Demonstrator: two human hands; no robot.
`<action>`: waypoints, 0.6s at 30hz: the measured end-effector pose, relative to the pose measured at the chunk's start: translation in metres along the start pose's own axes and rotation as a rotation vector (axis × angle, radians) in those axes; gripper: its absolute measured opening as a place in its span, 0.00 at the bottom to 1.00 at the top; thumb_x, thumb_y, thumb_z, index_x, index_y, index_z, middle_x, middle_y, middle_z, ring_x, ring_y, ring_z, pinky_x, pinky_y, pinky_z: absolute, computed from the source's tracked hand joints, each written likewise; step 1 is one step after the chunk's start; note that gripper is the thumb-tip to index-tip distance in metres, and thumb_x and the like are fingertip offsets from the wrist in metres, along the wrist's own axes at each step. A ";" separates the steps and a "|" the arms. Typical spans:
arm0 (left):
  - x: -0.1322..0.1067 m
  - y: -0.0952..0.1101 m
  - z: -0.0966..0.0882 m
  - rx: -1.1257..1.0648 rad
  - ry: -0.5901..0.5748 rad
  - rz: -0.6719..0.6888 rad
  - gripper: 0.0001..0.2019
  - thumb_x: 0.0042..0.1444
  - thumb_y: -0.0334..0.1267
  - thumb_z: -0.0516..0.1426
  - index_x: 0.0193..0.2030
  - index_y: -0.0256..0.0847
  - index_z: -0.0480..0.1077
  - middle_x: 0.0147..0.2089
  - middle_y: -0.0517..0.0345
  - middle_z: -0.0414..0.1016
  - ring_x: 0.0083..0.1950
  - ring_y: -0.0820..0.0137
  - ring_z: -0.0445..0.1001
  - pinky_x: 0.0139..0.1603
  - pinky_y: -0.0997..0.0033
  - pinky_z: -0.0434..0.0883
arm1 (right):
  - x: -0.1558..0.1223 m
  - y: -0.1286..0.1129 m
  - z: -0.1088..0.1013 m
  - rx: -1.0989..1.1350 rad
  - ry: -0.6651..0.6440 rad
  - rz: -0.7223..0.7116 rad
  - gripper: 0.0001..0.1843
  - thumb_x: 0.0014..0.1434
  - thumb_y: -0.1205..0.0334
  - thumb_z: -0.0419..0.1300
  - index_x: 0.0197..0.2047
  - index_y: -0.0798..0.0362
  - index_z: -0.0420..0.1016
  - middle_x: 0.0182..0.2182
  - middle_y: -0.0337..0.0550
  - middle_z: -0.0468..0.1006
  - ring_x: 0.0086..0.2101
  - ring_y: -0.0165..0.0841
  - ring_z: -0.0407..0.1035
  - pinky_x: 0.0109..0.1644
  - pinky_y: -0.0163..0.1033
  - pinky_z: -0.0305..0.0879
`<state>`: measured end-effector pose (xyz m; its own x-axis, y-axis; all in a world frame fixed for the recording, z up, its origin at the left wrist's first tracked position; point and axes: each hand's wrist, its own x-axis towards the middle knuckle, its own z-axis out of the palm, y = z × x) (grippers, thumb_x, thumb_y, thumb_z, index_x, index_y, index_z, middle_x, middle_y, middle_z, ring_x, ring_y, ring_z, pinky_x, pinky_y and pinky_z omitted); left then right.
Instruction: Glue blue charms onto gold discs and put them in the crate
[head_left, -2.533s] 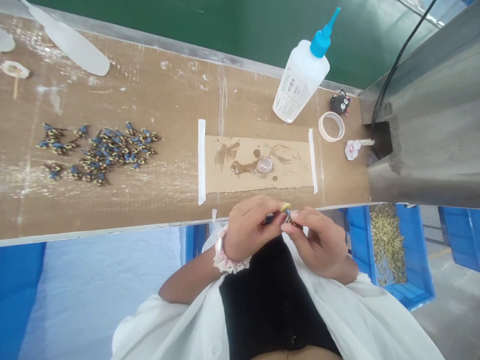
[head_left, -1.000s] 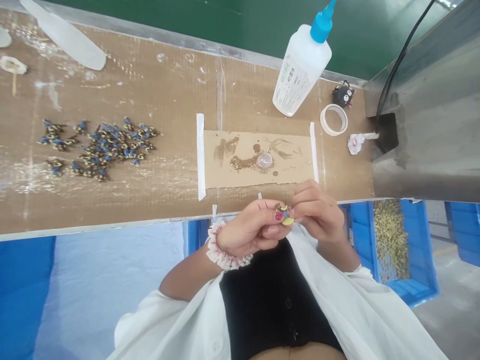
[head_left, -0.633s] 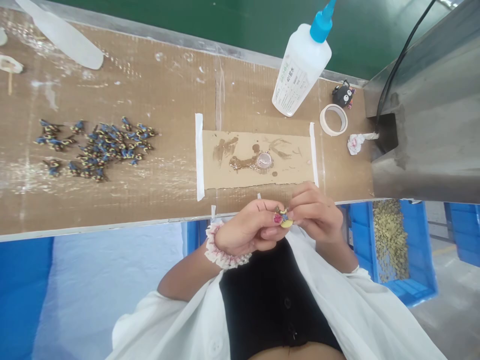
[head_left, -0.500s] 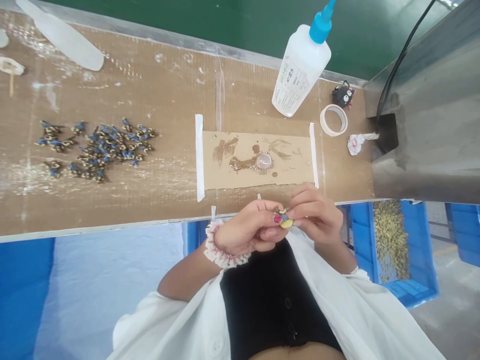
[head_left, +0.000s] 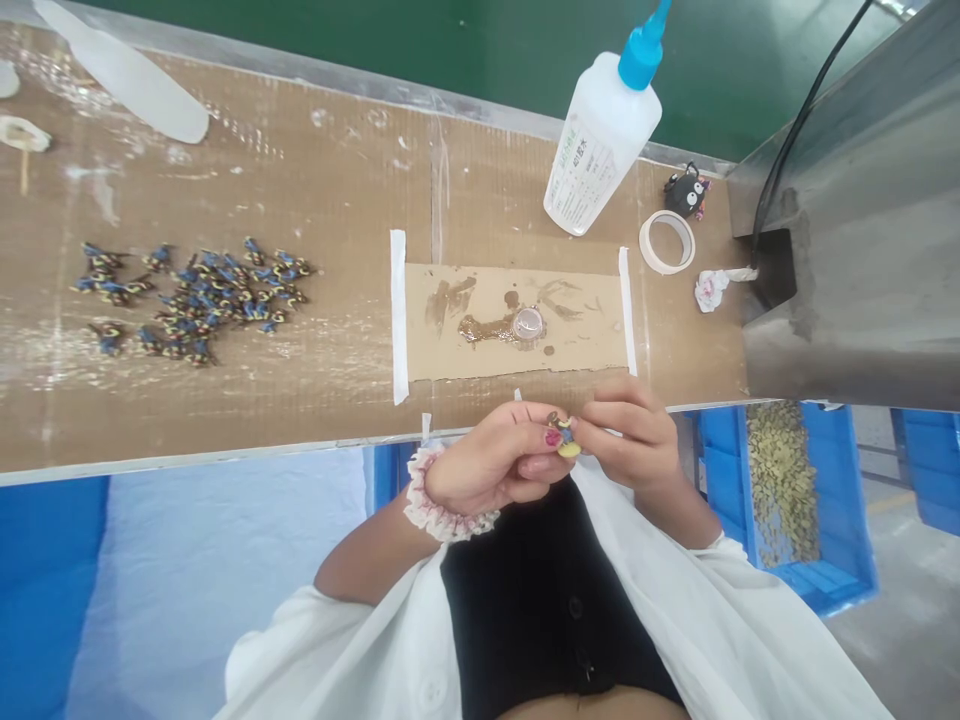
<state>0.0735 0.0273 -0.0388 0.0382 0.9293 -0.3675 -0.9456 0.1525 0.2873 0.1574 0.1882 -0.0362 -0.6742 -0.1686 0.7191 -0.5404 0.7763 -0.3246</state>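
Note:
My left hand (head_left: 499, 462) and my right hand (head_left: 634, 440) meet just in front of the table's near edge, fingers pinched together on one small blue-and-yellow figure (head_left: 564, 436). A frilly pink band sits on my left wrist. Straight ahead on the cardboard-covered table lies a taped-down cardboard patch (head_left: 585, 350) with brown glue smears and a small round cap (head_left: 528, 322). A pile of several similar small blue figures (head_left: 202, 300) lies to the left.
A white glue bottle with a blue nozzle (head_left: 604, 130) stands at the back, with a tape roll (head_left: 666, 241), a small black toy (head_left: 685, 190) and a crumpled paper (head_left: 708, 290) to its right. A metal housing (head_left: 855, 250) fills the right. A blue crate of yellowish parts (head_left: 780, 480) sits below it.
Both hands have stayed at the table edge, turning the small figure between the fingertips. The right hand's fingers have lowered a little onto it.

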 end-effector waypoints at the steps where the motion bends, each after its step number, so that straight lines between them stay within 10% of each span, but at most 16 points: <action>1: 0.000 0.000 0.001 0.001 0.005 0.001 0.16 0.48 0.42 0.66 0.25 0.38 0.63 0.18 0.69 0.53 0.19 0.82 0.44 0.13 0.87 0.42 | 0.002 0.001 0.000 -0.018 -0.003 -0.014 0.07 0.64 0.69 0.60 0.36 0.48 0.75 0.26 0.38 0.75 0.27 0.32 0.67 0.26 0.38 0.68; 10: -0.002 -0.001 0.004 -0.023 0.003 0.019 0.18 0.47 0.44 0.68 0.25 0.37 0.65 0.18 0.69 0.52 0.19 0.83 0.45 0.13 0.88 0.44 | 0.009 0.005 -0.001 0.015 -0.008 -0.104 0.10 0.64 0.72 0.59 0.31 0.50 0.72 0.25 0.38 0.73 0.25 0.30 0.66 0.24 0.37 0.67; 18: 0.000 -0.006 -0.005 -0.017 0.018 0.043 0.17 0.48 0.42 0.68 0.28 0.36 0.64 0.18 0.70 0.52 0.20 0.83 0.44 0.15 0.86 0.40 | -0.005 0.006 0.001 0.070 -0.094 -0.046 0.10 0.68 0.70 0.52 0.45 0.54 0.74 0.29 0.44 0.75 0.28 0.33 0.69 0.29 0.39 0.70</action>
<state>0.0776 0.0249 -0.0451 -0.0084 0.9287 -0.3707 -0.9517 0.1063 0.2881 0.1566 0.1928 -0.0424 -0.6902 -0.2613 0.6748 -0.6032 0.7228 -0.3372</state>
